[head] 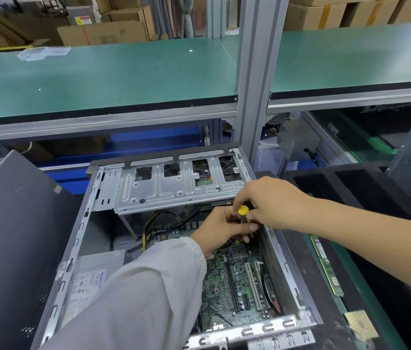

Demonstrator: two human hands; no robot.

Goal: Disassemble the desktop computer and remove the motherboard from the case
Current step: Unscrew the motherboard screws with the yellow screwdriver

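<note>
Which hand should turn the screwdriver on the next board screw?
Probably the right hand: it pinches the screwdriver at its yellow cap, from above, free to twist. The left hand grips lower on the handle, steadying it over the motherboard.

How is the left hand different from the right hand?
The left hand reaches in from a white sleeve and grips low on the screwdriver; the right hand has a bare forearm and pinches its yellow top. Both hold the same screwdriver above the motherboard.

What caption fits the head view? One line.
Both hands steady a yellow-capped screwdriver over the motherboard inside the open case.
</note>
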